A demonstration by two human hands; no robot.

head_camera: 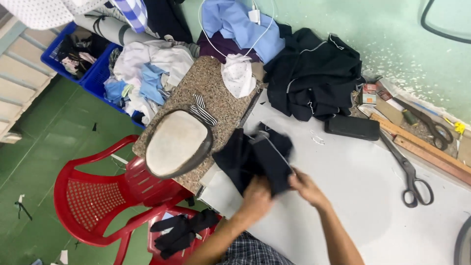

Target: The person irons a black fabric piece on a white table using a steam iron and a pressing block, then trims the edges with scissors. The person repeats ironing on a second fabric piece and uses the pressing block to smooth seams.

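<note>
In the head view, I had both hands low in the middle of the frame, on a piece of dark cloth that lay on the white table. My left hand was closed on the lower edge of the cloth, fingers tucked under the fabric. My right hand pinched the same cloth at its right edge, just beside the left. The cloth was bunched and partly folded, spreading up and left from my hands toward the speckled stone slab.

On that slab, left of centre, an oval padded block rested, with a striped strip of cloth just above it and a small white cap-like piece higher up. A heap of black garments sat at the upper middle, touching the green wall, and a light blue shirt lay to its left at the top edge. A flat black case lay below the black heap. Toward the right edge, large scissors lay on the table beside a wooden ruler.

At the lower left, a red plastic chair stood on the green floor, and a second red seat held dark socks or gloves, I could not tell which. Blue crates with mixed clothes filled the upper left.
</note>
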